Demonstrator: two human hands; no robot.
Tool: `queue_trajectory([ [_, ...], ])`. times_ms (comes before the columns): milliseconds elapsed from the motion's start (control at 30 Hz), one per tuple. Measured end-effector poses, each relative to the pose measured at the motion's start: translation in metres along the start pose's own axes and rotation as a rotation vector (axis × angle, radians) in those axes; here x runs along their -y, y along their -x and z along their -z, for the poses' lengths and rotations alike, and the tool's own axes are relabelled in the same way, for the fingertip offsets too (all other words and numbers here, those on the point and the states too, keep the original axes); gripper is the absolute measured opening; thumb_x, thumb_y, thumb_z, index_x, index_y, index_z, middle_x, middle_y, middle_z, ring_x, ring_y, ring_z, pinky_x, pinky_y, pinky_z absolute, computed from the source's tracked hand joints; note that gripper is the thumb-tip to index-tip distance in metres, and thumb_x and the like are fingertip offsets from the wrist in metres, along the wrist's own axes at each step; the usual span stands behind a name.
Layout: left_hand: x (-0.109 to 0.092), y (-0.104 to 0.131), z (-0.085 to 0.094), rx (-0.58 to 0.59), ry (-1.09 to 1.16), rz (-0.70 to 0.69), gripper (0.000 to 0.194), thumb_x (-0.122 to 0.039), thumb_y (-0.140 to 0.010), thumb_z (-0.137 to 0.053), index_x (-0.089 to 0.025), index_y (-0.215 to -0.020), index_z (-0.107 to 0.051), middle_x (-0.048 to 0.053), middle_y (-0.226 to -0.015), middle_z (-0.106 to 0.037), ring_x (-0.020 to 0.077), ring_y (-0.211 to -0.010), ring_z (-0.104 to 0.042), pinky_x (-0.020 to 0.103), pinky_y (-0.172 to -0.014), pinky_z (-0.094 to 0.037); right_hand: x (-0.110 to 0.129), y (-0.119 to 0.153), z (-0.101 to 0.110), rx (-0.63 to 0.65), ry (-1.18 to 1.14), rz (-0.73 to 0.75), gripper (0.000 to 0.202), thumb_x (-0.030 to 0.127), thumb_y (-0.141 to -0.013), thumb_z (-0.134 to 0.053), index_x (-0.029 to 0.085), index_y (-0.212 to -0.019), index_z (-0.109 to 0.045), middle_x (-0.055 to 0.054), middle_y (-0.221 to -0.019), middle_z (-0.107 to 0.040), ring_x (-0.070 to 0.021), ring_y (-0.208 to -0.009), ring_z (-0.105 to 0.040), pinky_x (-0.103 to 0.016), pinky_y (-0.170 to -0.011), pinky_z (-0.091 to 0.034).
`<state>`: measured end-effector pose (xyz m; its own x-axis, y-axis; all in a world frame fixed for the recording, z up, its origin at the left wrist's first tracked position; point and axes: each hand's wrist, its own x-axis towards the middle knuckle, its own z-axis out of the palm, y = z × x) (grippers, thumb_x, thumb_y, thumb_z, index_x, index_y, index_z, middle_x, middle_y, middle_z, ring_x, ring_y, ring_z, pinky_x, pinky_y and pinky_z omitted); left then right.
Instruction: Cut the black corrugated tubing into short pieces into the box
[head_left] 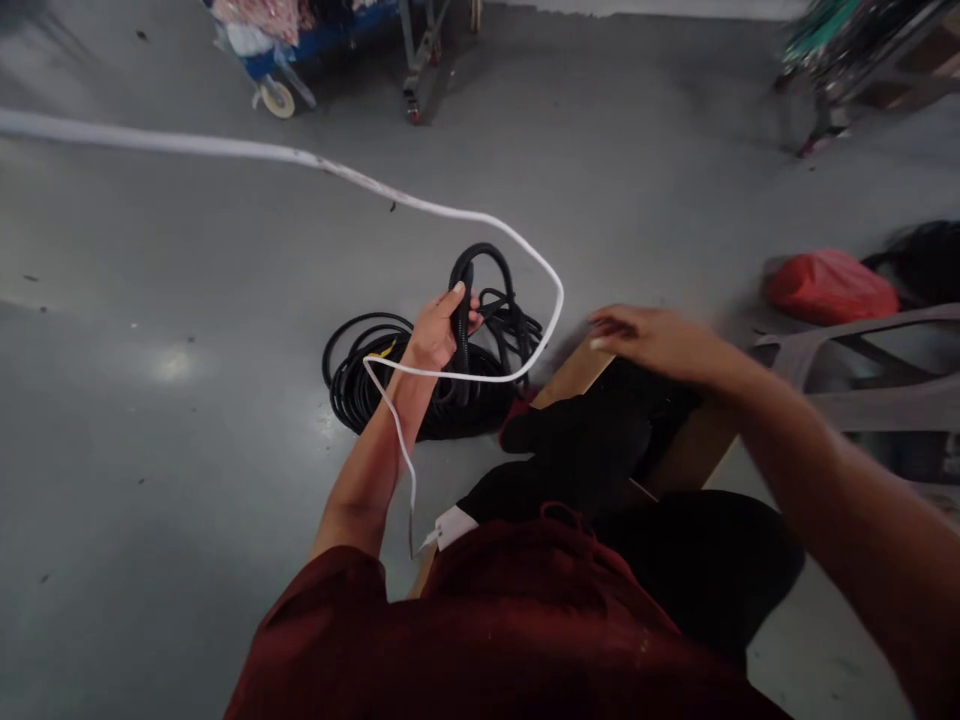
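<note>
My left hand (pixel 439 330) is closed round a looped black corrugated tube (pixel 463 340), with the thumb on top. Below it, a large coil of black cable or tubing (pixel 352 390) lies on the floor. My right hand (pixel 637 335) hangs above the flap of a cardboard box (pixel 574 372), palm down. Its fingers are stretched and slightly bent, with nothing seen in them. Dark contents in the box are hard to make out. A thin white cable (pixel 480 378) loops across my left forearm to a white plug or adapter (pixel 454 527) at my lap.
A blue wheeled cart (pixel 300 50) stands at the top left, and a metal rack (pixel 832 110) at the top right. To the right are a red bag (pixel 832 287) and a grey plastic chair (pixel 885 365). Grey floor (pixel 187 250) spreads around the coil.
</note>
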<state>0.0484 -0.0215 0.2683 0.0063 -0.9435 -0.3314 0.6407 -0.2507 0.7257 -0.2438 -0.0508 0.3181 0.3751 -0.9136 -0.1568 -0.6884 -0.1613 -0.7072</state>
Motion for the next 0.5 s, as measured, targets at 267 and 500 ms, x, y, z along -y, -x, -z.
queue_trajectory([
  [267, 0.03, -0.017, -0.031, -0.012, 0.094, 0.022, 0.017, -0.029, -0.081, -0.07, -0.016, -0.082, -0.059, -0.003, -0.074, -0.064, 0.0052, -0.063, -0.061, 0.024, -0.078, -0.054, 0.005, 0.031, -0.138, 0.288, -0.565, 0.038, 0.047, 0.038, -0.072, -0.071, 0.021, -0.114, -0.062, -0.004, -0.11, -0.066, -0.0216, -0.098, -0.062, -0.037, -0.089, -0.051],
  [500, 0.023, -0.01, -0.022, 0.066, 0.0, -0.01, 0.026, -0.032, -0.073, -0.075, -0.018, -0.088, -0.06, -0.001, -0.081, -0.066, 0.0102, -0.074, -0.065, 0.026, -0.073, -0.053, -0.014, 0.032, -0.148, 0.019, -0.438, -0.116, 0.019, 0.032, -0.078, -0.059, 0.018, -0.092, -0.063, -0.001, -0.076, -0.065, -0.0176, -0.075, -0.061, -0.033, -0.078, -0.049],
])
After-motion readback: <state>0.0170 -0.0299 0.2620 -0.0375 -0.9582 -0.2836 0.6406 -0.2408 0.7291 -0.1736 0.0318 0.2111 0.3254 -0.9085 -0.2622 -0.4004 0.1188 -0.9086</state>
